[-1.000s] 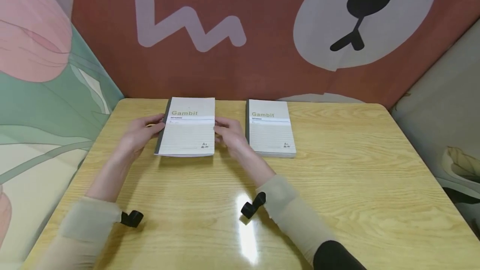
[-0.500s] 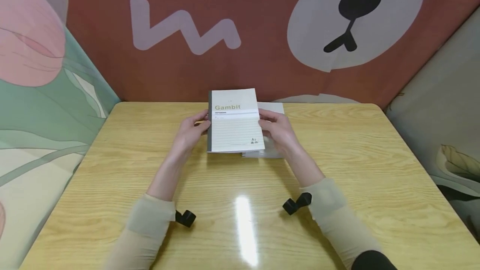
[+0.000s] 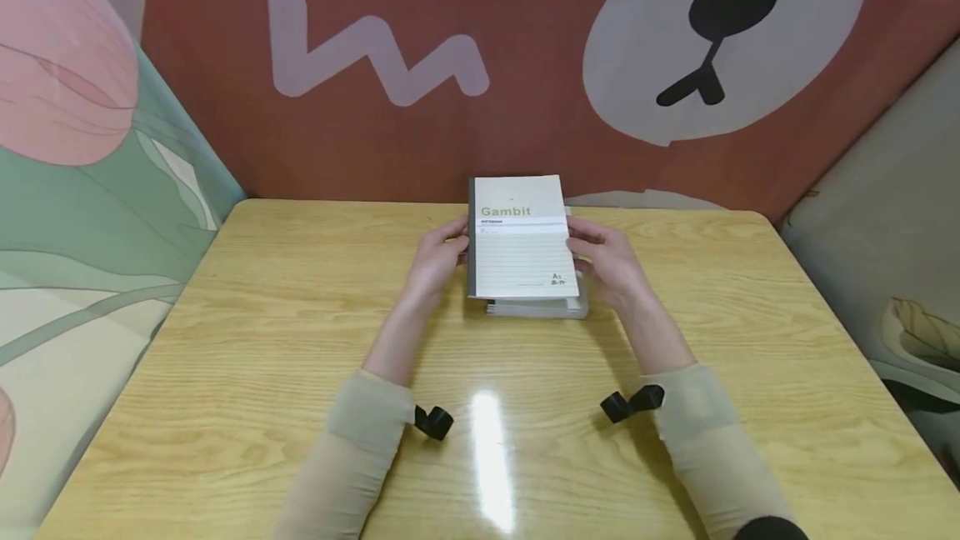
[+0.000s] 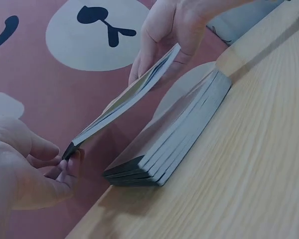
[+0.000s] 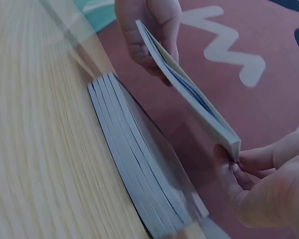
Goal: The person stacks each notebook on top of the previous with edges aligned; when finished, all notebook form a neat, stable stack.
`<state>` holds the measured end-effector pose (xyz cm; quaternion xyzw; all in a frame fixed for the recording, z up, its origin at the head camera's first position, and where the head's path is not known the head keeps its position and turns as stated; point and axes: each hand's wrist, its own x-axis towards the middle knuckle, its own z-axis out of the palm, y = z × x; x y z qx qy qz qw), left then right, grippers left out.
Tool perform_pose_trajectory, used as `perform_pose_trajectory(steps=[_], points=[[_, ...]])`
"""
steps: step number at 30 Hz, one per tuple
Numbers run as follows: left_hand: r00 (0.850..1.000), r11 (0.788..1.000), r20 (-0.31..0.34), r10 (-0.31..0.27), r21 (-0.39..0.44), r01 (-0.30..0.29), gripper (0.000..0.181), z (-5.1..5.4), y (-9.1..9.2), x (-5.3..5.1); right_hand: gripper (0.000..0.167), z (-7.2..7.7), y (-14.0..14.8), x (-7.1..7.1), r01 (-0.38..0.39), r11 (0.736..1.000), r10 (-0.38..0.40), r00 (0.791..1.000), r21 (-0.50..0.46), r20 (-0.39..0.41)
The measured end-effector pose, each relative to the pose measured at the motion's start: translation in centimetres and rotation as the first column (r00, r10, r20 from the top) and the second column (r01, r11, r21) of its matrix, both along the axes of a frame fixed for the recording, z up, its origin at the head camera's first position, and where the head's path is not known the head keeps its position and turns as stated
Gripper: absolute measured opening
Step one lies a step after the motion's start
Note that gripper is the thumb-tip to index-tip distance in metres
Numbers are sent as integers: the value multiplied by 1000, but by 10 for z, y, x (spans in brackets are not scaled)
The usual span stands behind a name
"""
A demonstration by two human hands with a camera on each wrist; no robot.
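Observation:
A white Gambit notebook (image 3: 525, 261) with a dark spine is held between both hands above a stack of notebooks (image 3: 534, 308). On its spine side, my left hand (image 3: 437, 258) pinches the edge between thumb and fingers. My right hand (image 3: 611, 261) pinches the opposite edge. In the left wrist view, a gap separates the raised notebook (image 4: 132, 105) from the stack (image 4: 189, 127), and its pages bow slightly. Several notebooks lie flush in that stack, as the right wrist view of the stack (image 5: 132, 154) shows. From the head, the held notebook hides most of the stack.
The stack rests near the back edge of a wooden table (image 3: 247, 340). Right behind that edge rises a reddish-brown printed backdrop (image 3: 525, 132). A light patterned cloth (image 3: 885, 190) hangs at the right. Small black cameras (image 3: 433, 422) sit on both wrists.
Both hands have carried the notebook from the table's left part rightward, and it now hangs over the stack. The stack has stayed in place and is now mostly covered.

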<state>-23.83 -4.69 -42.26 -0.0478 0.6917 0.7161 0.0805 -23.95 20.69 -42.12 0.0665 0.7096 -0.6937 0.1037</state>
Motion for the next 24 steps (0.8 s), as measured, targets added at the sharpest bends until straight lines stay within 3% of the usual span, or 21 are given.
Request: perform_pose_trajectory(steps=[5,12,18,24], points=[[1000,999,8,-1,41,1,47,-4,10,-3,50,-5,10,-4,-37,998,37,999,42,-1],[999,1000,42,-17,22,16,44,-12,14,-5,51,-11,18,-7,-42,998,41,999,37,14],[999,999,25,-30,28,29,44,-15,17,-5,53,-14,23,-9,-51,997,50,999,57,19],[998,991,35,-61,-115,64,48,-17,19,-4,54,-16,23,-11,-51,996,50,999,75,21]])
